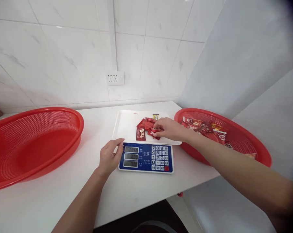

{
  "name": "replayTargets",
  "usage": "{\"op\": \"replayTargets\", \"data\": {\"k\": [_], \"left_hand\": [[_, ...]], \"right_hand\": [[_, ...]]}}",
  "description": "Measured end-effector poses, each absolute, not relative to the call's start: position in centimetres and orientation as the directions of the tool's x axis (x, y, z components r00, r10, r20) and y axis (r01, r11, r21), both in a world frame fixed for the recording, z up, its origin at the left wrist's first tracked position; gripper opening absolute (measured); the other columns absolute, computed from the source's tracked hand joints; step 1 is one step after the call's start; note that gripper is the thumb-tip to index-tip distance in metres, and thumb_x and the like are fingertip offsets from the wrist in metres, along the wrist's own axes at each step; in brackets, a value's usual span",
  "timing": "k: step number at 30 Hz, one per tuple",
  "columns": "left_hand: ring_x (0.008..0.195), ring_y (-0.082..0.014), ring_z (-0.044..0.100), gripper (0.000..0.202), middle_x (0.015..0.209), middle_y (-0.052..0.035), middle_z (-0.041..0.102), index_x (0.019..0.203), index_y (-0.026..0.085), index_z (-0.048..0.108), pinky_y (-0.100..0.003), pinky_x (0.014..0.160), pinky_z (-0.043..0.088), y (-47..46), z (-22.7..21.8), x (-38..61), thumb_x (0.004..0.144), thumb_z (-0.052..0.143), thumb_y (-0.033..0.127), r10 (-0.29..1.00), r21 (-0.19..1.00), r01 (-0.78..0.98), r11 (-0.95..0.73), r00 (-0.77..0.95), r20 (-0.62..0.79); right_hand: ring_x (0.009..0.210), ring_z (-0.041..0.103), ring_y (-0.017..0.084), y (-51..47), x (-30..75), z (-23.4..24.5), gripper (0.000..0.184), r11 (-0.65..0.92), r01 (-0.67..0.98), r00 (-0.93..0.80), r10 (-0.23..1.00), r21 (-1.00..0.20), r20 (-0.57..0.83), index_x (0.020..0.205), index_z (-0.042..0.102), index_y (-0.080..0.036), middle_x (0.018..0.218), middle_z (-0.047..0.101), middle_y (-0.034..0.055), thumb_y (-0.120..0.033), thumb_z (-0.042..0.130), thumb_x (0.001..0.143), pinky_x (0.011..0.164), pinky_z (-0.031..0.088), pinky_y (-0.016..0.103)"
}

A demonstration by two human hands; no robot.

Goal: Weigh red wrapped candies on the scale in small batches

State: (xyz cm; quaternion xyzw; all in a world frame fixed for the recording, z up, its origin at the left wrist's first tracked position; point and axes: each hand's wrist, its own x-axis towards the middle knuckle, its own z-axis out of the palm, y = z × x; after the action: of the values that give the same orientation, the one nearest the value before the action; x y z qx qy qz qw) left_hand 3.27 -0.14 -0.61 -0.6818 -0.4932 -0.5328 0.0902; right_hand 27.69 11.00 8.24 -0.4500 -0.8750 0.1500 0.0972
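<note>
A white-and-blue digital scale (146, 158) stands on the white table, its lit displays and keypad facing me. Its white weighing tray (125, 124) carries a small heap of red wrapped snack packets (145, 123), a flat dark-red packet (141, 133) with white print, and a small yellow packet (156, 116) behind. My right hand (169, 127) reaches over the tray from the right, fingers closed on a red snack packet (154, 131) at the heap's edge. By the scale's left front corner, my left hand (111, 157) holds nothing; its thumb and index finger are slightly apart.
To the right, a red plastic basket (258, 147) holds several mixed snack packets (209, 129), partly behind my right forearm. On the left sits a second red basket (37, 145), with only its bottom and mesh walls showing. A tiled wall with a power socket (115, 78) rises behind the table.
</note>
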Motion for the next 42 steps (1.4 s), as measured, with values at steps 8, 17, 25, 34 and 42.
{"op": "replayTargets", "data": {"k": [8,17,25,34,42], "left_hand": [[0.066,-0.0107,0.064,0.016,0.072,0.0003,0.068,0.094,0.020,0.062,-0.020,0.055,0.051,-0.1,-0.5,3.2,0.083,0.050,0.016,0.570,0.400,0.776,-0.488,-0.064,0.819],[0.066,-0.0108,0.064,0.017,0.070,0.0009,0.066,0.094,0.019,0.061,-0.022,0.061,0.052,-0.3,-0.3,3.2,0.081,0.053,0.012,0.518,0.394,0.763,-0.513,-0.091,0.850],[0.065,-0.0095,0.063,0.018,0.071,0.0006,0.066,0.094,0.018,0.061,-0.018,0.055,0.050,-0.2,-0.2,3.3,0.080,0.053,0.010,0.514,0.389,0.753,-0.531,-0.078,0.854],[0.064,-0.0092,0.063,0.019,0.071,0.0012,0.066,0.095,0.019,0.060,-0.019,0.055,0.051,-0.2,-0.3,3.2,0.080,0.053,0.010,0.510,0.387,0.753,-0.533,-0.079,0.856],[0.066,-0.0093,0.064,0.018,0.072,0.0010,0.067,0.095,0.019,0.060,-0.019,0.057,0.052,-0.1,-0.4,3.1,0.081,0.053,0.011,0.516,0.380,0.763,-0.523,-0.072,0.854]], "right_hand": [[0.085,0.058,0.021,10.2,28.1,9.6,0.021,0.453,0.803,-0.384,0.890,-0.387,0.244,0.083,0.066,-0.023,0.094,0.065,0.0059,-0.033,0.048,0.083,0.075,0.043,0.034],[0.077,0.058,0.022,9.1,34.7,12.6,0.021,0.078,0.878,0.009,0.984,-0.473,0.180,0.079,0.062,-0.022,0.083,0.067,0.0053,-0.039,0.050,0.080,0.069,0.041,0.032],[0.062,0.052,0.020,8.2,38.6,11.7,0.021,-0.030,0.925,0.082,0.989,-0.379,0.121,0.073,0.057,-0.025,0.066,0.060,0.0031,-0.044,0.050,0.078,0.059,0.036,0.032],[0.067,0.056,0.020,9.5,40.7,9.9,0.020,-0.096,0.970,0.125,0.984,-0.224,0.123,0.075,0.062,-0.022,0.069,0.063,0.0019,-0.038,0.050,0.079,0.059,0.036,0.029],[0.086,0.057,0.026,10.0,40.3,8.8,0.028,-0.092,0.995,0.088,0.990,0.039,0.111,0.102,0.063,-0.022,0.100,0.067,0.0092,-0.035,0.045,0.086,0.054,0.031,0.029]]}}
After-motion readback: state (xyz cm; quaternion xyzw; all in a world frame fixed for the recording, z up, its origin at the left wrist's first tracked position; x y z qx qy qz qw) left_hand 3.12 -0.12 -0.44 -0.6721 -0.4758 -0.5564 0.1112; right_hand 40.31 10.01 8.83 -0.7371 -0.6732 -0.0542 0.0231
